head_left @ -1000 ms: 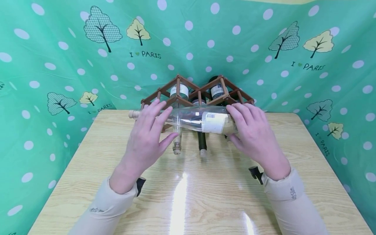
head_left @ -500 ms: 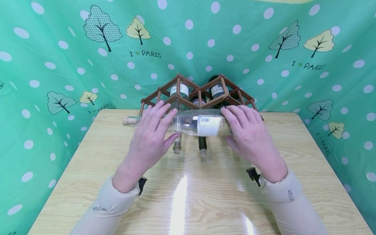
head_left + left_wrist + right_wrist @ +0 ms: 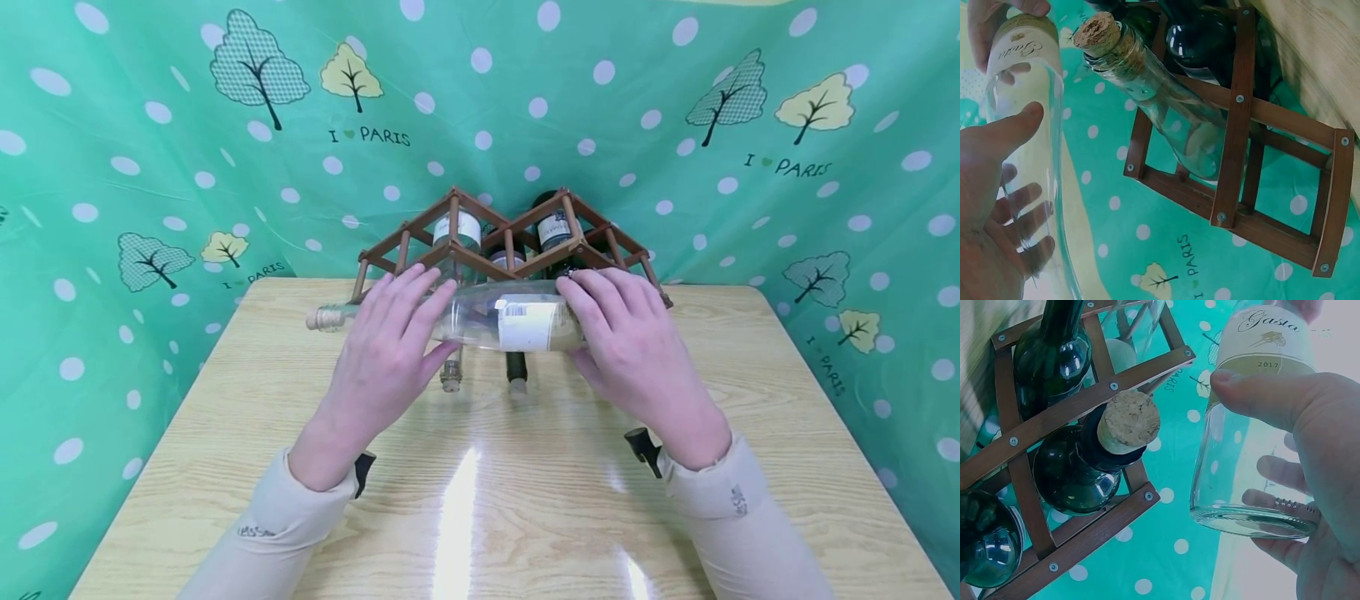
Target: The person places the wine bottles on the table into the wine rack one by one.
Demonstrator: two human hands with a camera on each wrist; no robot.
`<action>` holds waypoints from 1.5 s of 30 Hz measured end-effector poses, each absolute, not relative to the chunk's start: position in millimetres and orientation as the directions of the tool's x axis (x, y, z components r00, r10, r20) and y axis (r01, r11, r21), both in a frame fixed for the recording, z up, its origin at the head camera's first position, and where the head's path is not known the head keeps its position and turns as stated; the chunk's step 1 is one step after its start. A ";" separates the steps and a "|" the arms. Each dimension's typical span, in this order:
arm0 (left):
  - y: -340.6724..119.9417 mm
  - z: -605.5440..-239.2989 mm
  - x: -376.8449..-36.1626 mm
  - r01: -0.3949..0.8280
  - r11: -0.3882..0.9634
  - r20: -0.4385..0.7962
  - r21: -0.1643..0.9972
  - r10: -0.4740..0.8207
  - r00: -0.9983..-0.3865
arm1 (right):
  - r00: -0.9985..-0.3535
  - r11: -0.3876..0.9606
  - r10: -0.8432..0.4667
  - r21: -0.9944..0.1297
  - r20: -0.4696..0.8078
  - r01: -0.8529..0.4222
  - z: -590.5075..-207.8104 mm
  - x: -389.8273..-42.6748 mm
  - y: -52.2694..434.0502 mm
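Note:
Both hands hold a clear glass bottle [image 3: 487, 321] crosswise above the table, in front of a brown wooden wine rack [image 3: 450, 250]. The bottle's cork [image 3: 322, 318] points left and its white label [image 3: 528, 325] sits near the right end. My left hand [image 3: 420, 321] grips the shoulder and neck end, thumb underneath. My right hand [image 3: 592, 329] grips the base end. In the left wrist view the left hand's thumb [image 3: 1007, 131] lies on the glass. In the right wrist view the right hand's thumb [image 3: 1272, 394] presses just below the label.
The rack stands at the back of a light wooden table [image 3: 525, 500] and holds several bottles lying flat: a clear corked one [image 3: 1154, 87] and dark corked ones [image 3: 1110, 440], necks pointing toward me. A green dotted cloth [image 3: 150, 167] surrounds the table.
The bottle and both hands have shifted a little to the left, with the cork end now further left of the rack. Both grips are unchanged.

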State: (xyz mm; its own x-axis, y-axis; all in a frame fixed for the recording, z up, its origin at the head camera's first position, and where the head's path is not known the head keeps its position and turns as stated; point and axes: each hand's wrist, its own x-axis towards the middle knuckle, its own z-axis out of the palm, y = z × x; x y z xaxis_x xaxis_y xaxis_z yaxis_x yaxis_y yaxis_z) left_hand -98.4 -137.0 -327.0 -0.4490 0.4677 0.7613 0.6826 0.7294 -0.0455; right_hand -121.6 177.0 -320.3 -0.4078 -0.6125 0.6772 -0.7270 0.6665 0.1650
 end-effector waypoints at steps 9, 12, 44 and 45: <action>-136.5 -329.8 -98.8 0.674 0.735 0.748 -0.074 0.489 -0.450 | -0.399 0.662 -0.608 0.161 0.687 -0.732 -319.4 -120.5 175.8; -137.1 -330.0 -98.7 0.668 0.739 0.740 -0.083 0.495 -0.456 | -0.400 0.660 -0.609 0.159 0.685 -0.734 -318.9 -120.2 176.4; -153.5 -333.1 -97.8 0.644 0.759 0.729 -0.095 0.494 -0.474 | -0.413 0.661 -0.587 0.118 0.697 -0.741 -317.6 -122.7 180.0; -154.3 -333.3 -97.8 0.645 0.759 0.730 -0.092 0.492 -0.475 | -0.413 0.661 -0.585 0.116 0.698 -0.741 -317.5 -122.9 180.2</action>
